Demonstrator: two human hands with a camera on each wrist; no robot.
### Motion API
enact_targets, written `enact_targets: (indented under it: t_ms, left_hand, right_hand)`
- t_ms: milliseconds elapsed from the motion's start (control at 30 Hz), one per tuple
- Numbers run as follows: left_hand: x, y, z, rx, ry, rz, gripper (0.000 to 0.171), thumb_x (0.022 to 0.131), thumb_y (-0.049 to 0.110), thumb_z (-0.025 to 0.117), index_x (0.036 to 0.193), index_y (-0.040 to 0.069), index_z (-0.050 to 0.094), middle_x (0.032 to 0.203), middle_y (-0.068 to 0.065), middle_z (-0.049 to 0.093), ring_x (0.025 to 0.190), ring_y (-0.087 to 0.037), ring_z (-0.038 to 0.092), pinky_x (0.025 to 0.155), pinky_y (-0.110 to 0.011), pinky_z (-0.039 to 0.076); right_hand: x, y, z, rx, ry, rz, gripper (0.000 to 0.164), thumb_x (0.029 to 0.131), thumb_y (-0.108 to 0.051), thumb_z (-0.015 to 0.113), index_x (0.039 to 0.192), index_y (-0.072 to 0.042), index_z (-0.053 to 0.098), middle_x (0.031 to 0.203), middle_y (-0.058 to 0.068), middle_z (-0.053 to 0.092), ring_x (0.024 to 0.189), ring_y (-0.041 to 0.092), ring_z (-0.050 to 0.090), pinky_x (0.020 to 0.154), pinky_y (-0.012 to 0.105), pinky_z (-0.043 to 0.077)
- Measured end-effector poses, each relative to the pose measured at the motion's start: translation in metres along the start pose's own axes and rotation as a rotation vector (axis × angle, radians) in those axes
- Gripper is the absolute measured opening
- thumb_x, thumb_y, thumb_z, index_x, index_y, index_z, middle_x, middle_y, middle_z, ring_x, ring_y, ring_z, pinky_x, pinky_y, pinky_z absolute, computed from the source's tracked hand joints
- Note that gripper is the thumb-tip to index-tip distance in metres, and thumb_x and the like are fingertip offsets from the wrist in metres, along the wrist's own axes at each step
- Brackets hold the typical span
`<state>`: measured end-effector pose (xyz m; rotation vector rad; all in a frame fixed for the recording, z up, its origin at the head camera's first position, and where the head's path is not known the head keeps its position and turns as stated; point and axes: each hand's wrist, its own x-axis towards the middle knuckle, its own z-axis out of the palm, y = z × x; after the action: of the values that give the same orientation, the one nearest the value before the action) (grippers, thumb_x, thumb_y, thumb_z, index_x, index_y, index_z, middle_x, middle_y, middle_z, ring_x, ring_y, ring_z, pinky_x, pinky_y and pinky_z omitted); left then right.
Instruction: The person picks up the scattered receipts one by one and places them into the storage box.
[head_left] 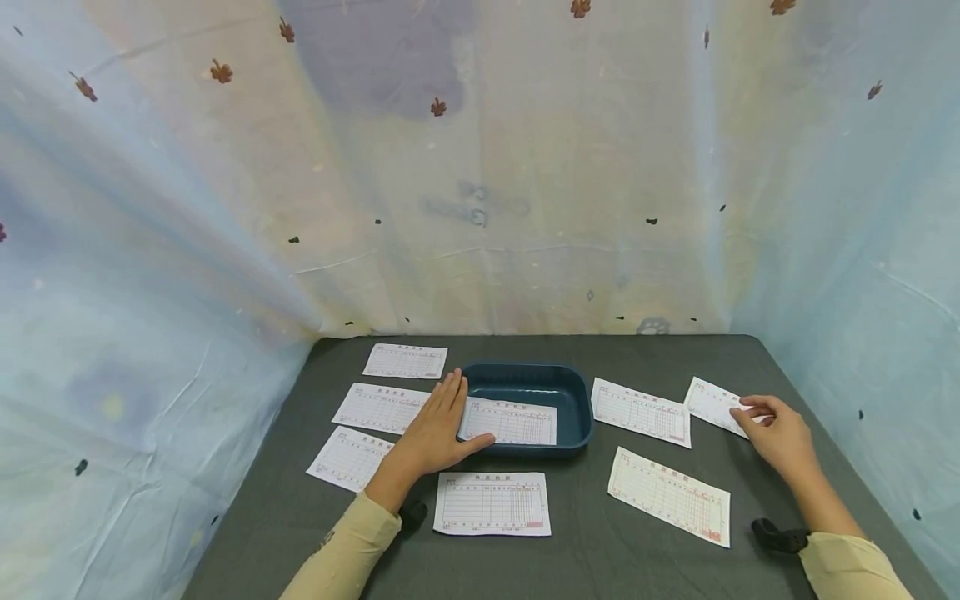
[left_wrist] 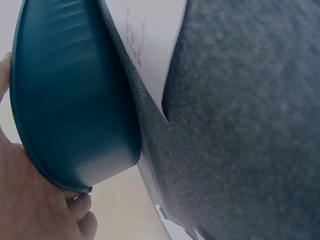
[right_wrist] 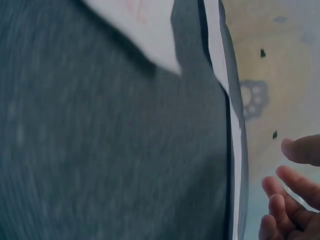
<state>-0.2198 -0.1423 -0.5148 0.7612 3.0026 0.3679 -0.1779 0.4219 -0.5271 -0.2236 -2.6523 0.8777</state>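
My left hand lies with straight fingers on the left rim of a dark blue plastic tray. A printed paper form lies inside that tray. In the left wrist view the palm touches the outer rim of the tray. My right hand is over the right end of another form, fingers loosely bent. In the right wrist view the thumb and fingertips stand apart with nothing between them; whether they touch the form is unclear.
More printed forms lie around the tray: three at the left, a thick-looking one in front, and two at the right. A dark grey cloth covers the table. Patterned curtains hang behind and at both sides.
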Motion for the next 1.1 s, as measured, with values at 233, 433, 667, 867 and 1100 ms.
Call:
enact_targets:
  t_ms: [233, 433, 667, 867, 1100]
  left_hand:
    - [0.0, -0.001, 0.001, 0.004, -0.003, 0.0, 0.12, 0.097, 0.085, 0.047, 0.171, -0.001, 0.009, 0.18, -0.017, 0.003, 0.167, -0.028, 0.0, 0.135, -0.046, 0.006]
    - [0.0, -0.001, 0.001, -0.003, 0.0, 0.002, 0.12, 0.097, 0.085, 0.047, 0.171, -0.001, 0.009, 0.18, -0.016, 0.0, 0.167, -0.029, 0.0, 0.135, -0.045, 0.006]
    - [0.0, 0.0, 0.0, -0.032, 0.001, -0.005, 0.12, 0.096, 0.086, 0.047, 0.171, 0.0, 0.011, 0.181, -0.014, 0.0, 0.167, -0.029, 0.0, 0.135, -0.047, 0.007]
    - [-0.001, 0.001, -0.002, -0.039, -0.006, -0.006, 0.119, 0.096, 0.084, 0.05, 0.171, 0.0, 0.011, 0.18, -0.014, -0.001, 0.167, -0.029, 0.0, 0.135, -0.047, 0.006]
    - [-0.001, 0.001, -0.001, -0.04, -0.001, -0.005, 0.119, 0.096, 0.084, 0.049, 0.171, 0.0, 0.012, 0.18, -0.015, 0.0, 0.167, -0.029, 0.0, 0.135, -0.047, 0.006]
  right_hand:
    - [0.002, 0.014, -0.013, -0.033, -0.064, 0.068, 0.044, 0.104, -0.027, 0.07, 0.124, 0.012, 0.063, 0.107, 0.034, 0.069, 0.087, 0.034, 0.065, 0.062, 0.033, 0.045]
    - [0.003, 0.023, -0.016, -0.046, -0.095, 0.179, 0.057, 0.106, -0.031, 0.066, 0.133, 0.017, 0.052, 0.121, 0.045, 0.058, 0.106, 0.058, 0.059, 0.071, 0.049, 0.049]
    - [0.002, 0.028, -0.016, -0.066, -0.097, 0.287, 0.071, 0.105, -0.035, 0.065, 0.139, 0.024, 0.04, 0.125, 0.046, 0.047, 0.117, 0.061, 0.047, 0.09, 0.07, 0.044]
    - [0.0, 0.03, -0.017, -0.093, -0.119, 0.327, 0.079, 0.105, -0.038, 0.064, 0.14, 0.027, 0.035, 0.129, 0.048, 0.042, 0.124, 0.063, 0.039, 0.098, 0.073, 0.038]
    - [-0.003, 0.028, -0.017, -0.115, -0.149, 0.419, 0.09, 0.103, -0.043, 0.065, 0.142, 0.03, 0.028, 0.132, 0.051, 0.035, 0.124, 0.063, 0.036, 0.1, 0.073, 0.039]
